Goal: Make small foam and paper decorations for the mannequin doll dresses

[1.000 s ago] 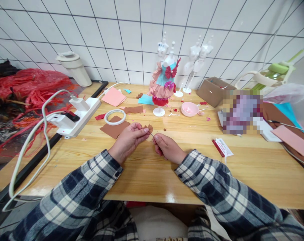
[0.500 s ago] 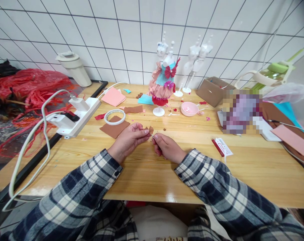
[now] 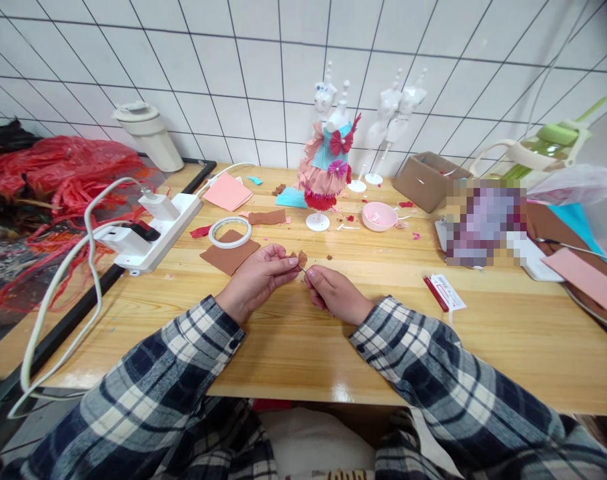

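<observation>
My left hand [image 3: 258, 277] pinches a small folded piece of brown paper [image 3: 302, 256] between thumb and fingers. Just to its right, my right hand [image 3: 337, 293] is closed on a thin, needle-like metal tool [image 3: 302, 268], whose tip meets the brown piece; most of the tool is hidden in the fist. Behind my left hand lies a square brown sheet [image 3: 223, 259] with a roll of white tape [image 3: 230, 233] on it. Farther back stands a small mannequin [image 3: 329, 150] dressed in blue, pink and red crepe paper.
At left are a white power strip [image 3: 166, 237] with cables and a white cup [image 3: 148, 137]. Pink sheets [image 3: 228, 192], a pink bowl [image 3: 378, 217], a brown box [image 3: 428, 180] and bare mannequins [image 3: 396, 110] stand toward the wall. A red-and-white tag [image 3: 444, 293] lies right of my hands.
Almost nothing differs. Both hands stay in place, and the metal tool's tip sits at a slightly different angle against the brown piece.
</observation>
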Available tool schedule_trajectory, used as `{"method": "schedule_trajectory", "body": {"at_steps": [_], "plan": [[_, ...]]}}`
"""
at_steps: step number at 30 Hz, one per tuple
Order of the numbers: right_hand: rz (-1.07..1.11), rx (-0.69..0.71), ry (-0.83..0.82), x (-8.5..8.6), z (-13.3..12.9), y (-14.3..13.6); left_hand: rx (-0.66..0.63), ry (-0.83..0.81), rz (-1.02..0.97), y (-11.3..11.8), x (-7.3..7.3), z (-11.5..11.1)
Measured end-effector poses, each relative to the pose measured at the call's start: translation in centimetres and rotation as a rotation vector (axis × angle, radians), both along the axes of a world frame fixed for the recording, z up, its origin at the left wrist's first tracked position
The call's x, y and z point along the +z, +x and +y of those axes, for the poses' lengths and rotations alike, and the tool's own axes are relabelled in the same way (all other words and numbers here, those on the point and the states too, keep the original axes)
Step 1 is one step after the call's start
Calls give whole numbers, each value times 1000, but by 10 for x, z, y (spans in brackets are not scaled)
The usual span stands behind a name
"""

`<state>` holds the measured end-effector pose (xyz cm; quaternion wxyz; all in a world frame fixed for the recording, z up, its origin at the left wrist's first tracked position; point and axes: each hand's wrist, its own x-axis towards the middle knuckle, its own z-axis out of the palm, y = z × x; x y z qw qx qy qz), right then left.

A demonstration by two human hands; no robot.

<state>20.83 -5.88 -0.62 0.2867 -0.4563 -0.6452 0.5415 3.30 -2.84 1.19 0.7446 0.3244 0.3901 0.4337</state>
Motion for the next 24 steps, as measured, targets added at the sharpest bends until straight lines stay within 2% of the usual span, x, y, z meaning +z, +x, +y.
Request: {"method": "schedule_trajectory", "body": {"at_steps": [9,13,24], "plan": [[-9,-38,9,-5,0,0,79,-8,-25,0,1,1],[7,-45,22,-8,0,0,51,1,-23,0,1,0],[-27,-16,45,-3,0,0,22,7,-6,0,1,0]]}}
